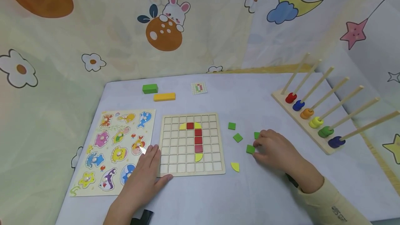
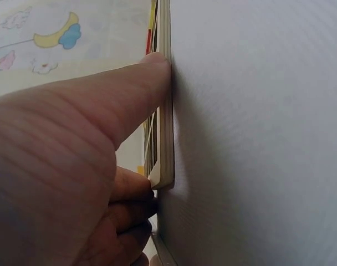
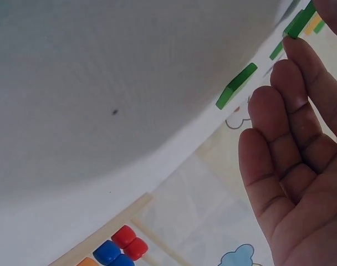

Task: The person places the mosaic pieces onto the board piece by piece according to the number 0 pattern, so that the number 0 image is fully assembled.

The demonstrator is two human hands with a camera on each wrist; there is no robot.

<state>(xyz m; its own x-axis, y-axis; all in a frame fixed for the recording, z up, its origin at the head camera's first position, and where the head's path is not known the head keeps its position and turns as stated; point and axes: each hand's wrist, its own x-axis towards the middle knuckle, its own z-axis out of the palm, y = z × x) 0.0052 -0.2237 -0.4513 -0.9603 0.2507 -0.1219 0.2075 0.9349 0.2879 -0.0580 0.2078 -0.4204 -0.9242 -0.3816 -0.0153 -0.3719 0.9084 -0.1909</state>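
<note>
Grid board (image 1: 182,152) is located at the middle of the desk (image 1: 215,197), which is covered with white cloth. At the right of the desk, a wooden rod stand (image 1: 302,121) is set at an angle; coloured beads (image 1: 315,122) are seated at the rod bases. A picture board (image 1: 107,148), fitted with animal pieces, is laid just left of the grid board and is partly covered by the left hand (image 1: 147,169). In the grid, four red squares (image 1: 198,140) and three yellow quarter-rounds (image 1: 198,157) are arranged as a hook. The board's left edge is touched by the left hand, whose fingers are extended; the thumb is placed against the near edge. At the right of the grid board, a green tile (image 1: 249,149) is pinched by the right hand (image 1: 278,150) between thumb and forefinger. Beyond the boards, a yellow block (image 1: 164,96) and a green block (image 1: 150,89) are placed close together, and a pattern card (image 1: 199,88) is laid to their right. Three further green squares (image 1: 238,137) are scattered near the right hand, one being partly hidden by it. A loose yellow quarter-round (image 1: 235,167) is positioned nearer the front.
</note>
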